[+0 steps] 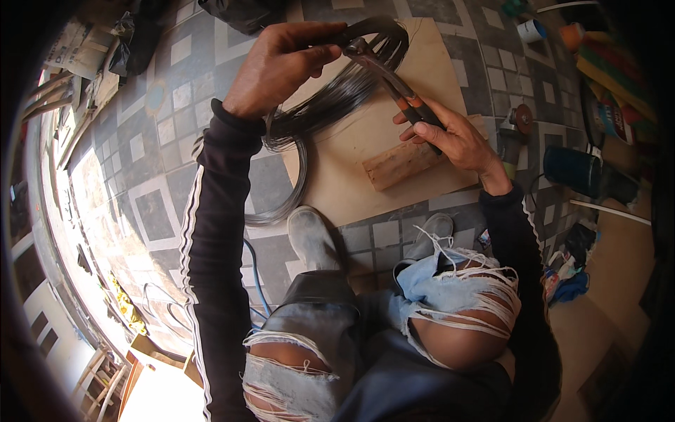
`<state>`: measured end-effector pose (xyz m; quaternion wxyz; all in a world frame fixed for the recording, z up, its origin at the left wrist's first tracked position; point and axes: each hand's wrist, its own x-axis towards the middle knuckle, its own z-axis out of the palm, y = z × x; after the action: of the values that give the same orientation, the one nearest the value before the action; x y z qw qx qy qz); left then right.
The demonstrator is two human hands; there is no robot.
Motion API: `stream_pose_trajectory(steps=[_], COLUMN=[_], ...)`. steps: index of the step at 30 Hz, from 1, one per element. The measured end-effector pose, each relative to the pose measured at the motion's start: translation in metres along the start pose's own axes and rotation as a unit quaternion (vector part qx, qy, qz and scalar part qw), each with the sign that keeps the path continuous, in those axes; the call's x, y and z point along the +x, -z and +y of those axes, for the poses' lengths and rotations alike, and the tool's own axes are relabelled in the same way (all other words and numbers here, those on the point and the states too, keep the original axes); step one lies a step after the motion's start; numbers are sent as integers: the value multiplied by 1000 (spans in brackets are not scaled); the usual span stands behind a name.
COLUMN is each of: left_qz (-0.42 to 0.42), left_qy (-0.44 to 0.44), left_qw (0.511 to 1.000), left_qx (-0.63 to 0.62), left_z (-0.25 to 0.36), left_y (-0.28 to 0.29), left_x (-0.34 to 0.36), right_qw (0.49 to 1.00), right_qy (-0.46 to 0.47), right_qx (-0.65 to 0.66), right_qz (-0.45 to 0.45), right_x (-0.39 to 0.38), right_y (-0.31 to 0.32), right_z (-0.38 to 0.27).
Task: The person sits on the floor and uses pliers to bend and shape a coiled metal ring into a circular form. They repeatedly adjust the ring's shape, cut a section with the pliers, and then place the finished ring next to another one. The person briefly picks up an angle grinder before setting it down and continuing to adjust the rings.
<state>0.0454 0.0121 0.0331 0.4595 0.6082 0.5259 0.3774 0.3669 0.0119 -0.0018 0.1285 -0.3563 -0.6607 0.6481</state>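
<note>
My left hand (285, 63) is closed, its fingers pinching the upper part of a coil of dark thin wire (330, 100). In my right hand (453, 137) are pincers (397, 84) with black and orange handles, gripped near the handle ends. The pincers' head lies against the wire right beside my left fingertips; whether the jaws are closed on a strand I cannot make out. Another loop of wire (304, 179) hangs below the bundle, down towards my left shoe. Beneath my right hand, a wooden block (401, 165) lies on a beige board (337, 197).
The patterned tile floor (365, 239) surrounds the board. To the right are an angle grinder (517, 130), a dark green cylindrical thing (569, 169) and a white cup-like container (532, 31). A blue cable (254, 278) runs by my left leg. Black bags lie at the far left.
</note>
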Motion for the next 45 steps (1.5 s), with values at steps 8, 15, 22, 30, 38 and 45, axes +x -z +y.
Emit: stream_pose_trajectory(steps=[8,15,22,30,38,45], left_qz=[6,26,26,11,9,11], left_qy=[2,-4,8,-20,-29,-13], left_qw=[1000,1000,1000,998,997,997], left_qx=[-4,-15,0,66,77,81], left_z=[-5,-6,-2,0,2,3], left_y=[-2,-4,0,-10,-16,-17], left_x=[1,1,-1,6,10,9], right_qw=[962,913,893,898,985,951], right_qy=[105,161,145,89,-90,-59], right_qx=[-221,-269,-289,-317,141,-253], right_qz=[118,260,312,292,40,166], right_x=[14,33,29,27,16,13], right_y=[-8,-45,-55,-31,-9,-6], right_z=[24,45,41,26,21,2])
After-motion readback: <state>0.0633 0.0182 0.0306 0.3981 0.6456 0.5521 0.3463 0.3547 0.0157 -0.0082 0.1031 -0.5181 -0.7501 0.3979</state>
